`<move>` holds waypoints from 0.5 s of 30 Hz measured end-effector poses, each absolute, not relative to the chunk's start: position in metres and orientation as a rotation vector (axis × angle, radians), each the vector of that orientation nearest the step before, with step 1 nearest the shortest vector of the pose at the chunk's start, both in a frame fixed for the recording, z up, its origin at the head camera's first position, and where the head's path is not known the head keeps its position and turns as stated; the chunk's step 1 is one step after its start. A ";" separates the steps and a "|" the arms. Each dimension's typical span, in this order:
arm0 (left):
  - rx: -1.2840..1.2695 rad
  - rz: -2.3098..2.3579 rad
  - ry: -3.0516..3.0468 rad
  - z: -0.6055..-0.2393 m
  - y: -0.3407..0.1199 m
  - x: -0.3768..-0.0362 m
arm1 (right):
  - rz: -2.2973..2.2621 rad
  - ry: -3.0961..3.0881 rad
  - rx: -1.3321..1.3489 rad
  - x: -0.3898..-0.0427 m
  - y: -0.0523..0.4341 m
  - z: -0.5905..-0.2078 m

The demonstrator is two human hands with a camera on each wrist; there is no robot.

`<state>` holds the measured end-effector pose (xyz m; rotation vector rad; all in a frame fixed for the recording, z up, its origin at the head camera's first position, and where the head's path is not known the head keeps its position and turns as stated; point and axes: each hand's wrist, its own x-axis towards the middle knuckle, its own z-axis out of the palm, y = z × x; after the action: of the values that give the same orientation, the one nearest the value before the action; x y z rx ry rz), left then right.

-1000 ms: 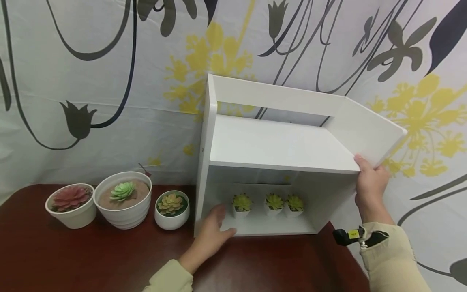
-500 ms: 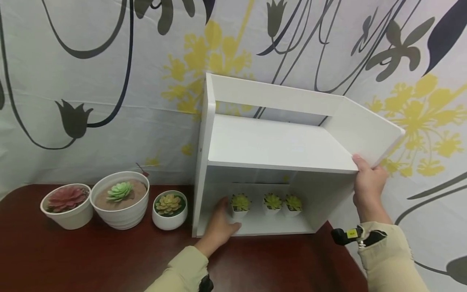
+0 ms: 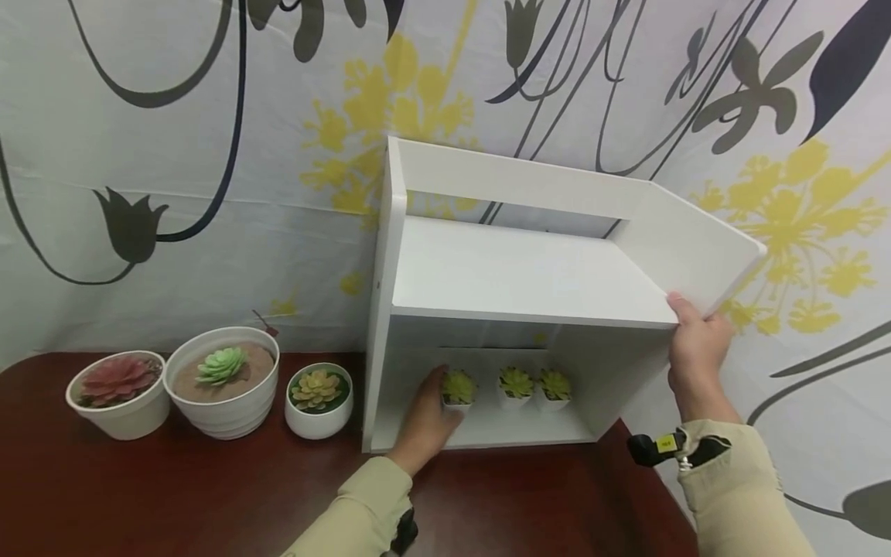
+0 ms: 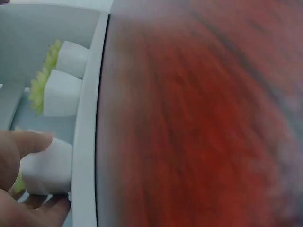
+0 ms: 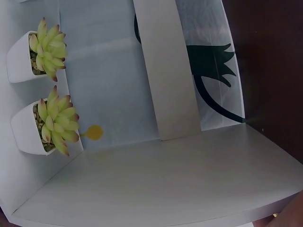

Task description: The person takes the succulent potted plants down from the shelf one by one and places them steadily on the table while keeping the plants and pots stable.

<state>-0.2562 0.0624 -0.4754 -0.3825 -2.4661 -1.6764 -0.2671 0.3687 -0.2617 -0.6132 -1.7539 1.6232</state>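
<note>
A white two-tier shelf (image 3: 532,267) stands on the table, and my right hand (image 3: 699,350) grips it at the right side panel, thumb over the middle board's front corner. Inside its lower compartment sit small potted succulents in white square pots. My left hand (image 3: 426,422) reaches in and holds the leftmost potted succulent (image 3: 458,389). The left wrist view shows thumb and fingers on opposite sides of its white pot (image 4: 49,168). The middle succulent (image 3: 516,384) and the right succulent (image 3: 554,387) stand close together, untouched; both show clearly in the right wrist view.
Left of the shelf, three larger pots line the dark red table (image 3: 209,487): a red succulent (image 3: 118,393), a green succulent in a ribbed white pot (image 3: 223,383) and a yellowish succulent in a round pot (image 3: 318,401). Patterned cloth (image 3: 230,186) hangs behind.
My left hand has moved rightward and deeper into the lower compartment and has closed on the leftmost potted succulent. The right hand keeps its grip on the shelf.
</note>
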 end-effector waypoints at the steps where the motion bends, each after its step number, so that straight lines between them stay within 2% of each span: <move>1: -0.383 -1.674 -2.460 -0.477 0.062 -0.256 | 1.625 -1.754 -0.614 -0.267 0.369 -0.262; 15: -0.346 -1.631 -2.488 -0.474 0.054 -0.241 | 1.642 -1.754 -0.614 -0.266 0.368 -0.260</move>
<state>-0.2411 0.0541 -0.4744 -0.3461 -2.4880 -1.6307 -0.2657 0.3685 -0.2599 -0.6143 -1.7538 1.6418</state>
